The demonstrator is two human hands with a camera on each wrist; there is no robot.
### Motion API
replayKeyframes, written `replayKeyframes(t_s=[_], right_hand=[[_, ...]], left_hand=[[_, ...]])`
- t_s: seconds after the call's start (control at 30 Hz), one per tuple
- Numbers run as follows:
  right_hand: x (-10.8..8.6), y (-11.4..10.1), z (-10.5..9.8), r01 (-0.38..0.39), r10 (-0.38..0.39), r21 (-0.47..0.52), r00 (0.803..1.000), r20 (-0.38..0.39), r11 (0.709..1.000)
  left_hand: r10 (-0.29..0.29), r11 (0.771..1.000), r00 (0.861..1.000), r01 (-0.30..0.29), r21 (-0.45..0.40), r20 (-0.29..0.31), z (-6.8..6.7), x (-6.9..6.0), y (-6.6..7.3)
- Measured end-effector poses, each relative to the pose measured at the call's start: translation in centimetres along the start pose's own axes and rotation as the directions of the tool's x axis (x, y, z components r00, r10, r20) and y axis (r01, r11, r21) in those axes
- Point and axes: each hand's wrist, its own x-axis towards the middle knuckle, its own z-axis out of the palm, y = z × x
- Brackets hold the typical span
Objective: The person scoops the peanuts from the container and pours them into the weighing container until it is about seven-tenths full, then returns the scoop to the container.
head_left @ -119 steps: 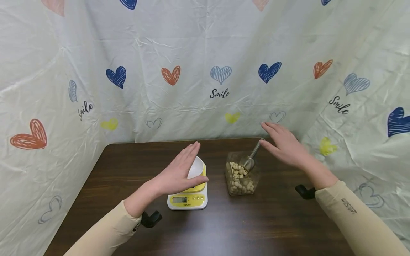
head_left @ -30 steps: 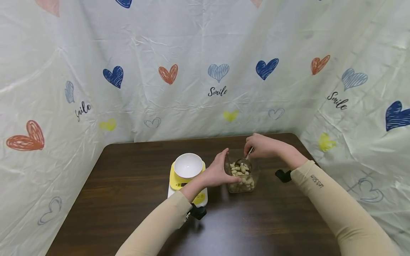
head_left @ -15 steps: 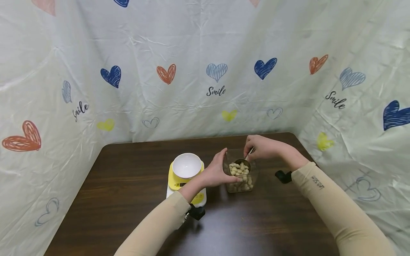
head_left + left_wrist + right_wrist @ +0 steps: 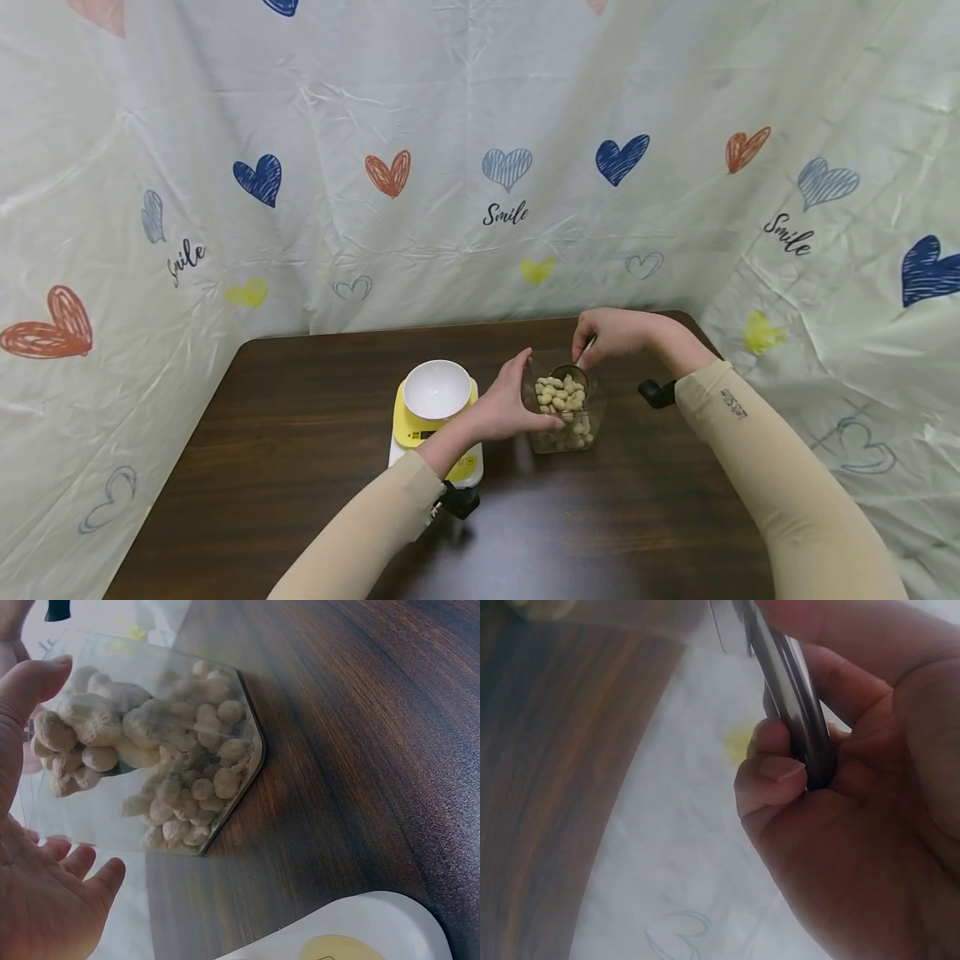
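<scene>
The right hand (image 4: 615, 336), pinching the scoop (image 4: 791, 694), should lift level, the left hand (image 4: 504, 407) bracing the box (image 4: 94, 814) between spread fingers.

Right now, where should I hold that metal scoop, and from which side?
Probably by its handle, from the right: it's slim and slants up that way, and the right hand grips it there. The wide end is down in the clear box with the peanuts.
</scene>
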Motion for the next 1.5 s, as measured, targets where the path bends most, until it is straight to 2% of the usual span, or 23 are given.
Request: replayKeyframes(t_s=[0.33, 0.57, 0.83, 1.17, 1.5], right_hand=[[0.6, -0.5, 0.2, 0.02, -0.02, 0.006, 0.999, 0.046, 1.0], [0.1, -0.4, -0.2, -0.009, 0.009, 0.0, 1.0, 0.025, 1.0], [-0.5, 0.3, -0.9, -0.041, 0.041, 0.07, 0.999, -0.004, 0.997], [0.2, 0.4, -1.3, -0.029, 0.026, 0.062, 0.998, 0.055, 0.998], [0.0, 0.6, -2.1, -0.033, 0.029, 0.066, 0.998, 0.049, 0.997]], left_hand=[[0.016, 1.0, 1.0, -0.016, 0.0, -0.009, 0.0, 0.0, 0.0], [0.01, 1.0, 1.0, -0.01, -0.014, -0.005, 0.0, -0.1, 0.0], [0.021, 1.0, 1.0, -0.021, -0.02, -0.014, 0.0, -0.2, 0.0], [0.017, 0.999, 1.0, -0.017, -0.036, -0.006, 0.1, -0.2, 0.0], [0.013, 1.0, 1.0, -0.013, -0.022, -0.019, 0.1, -0.1, 0.0]])
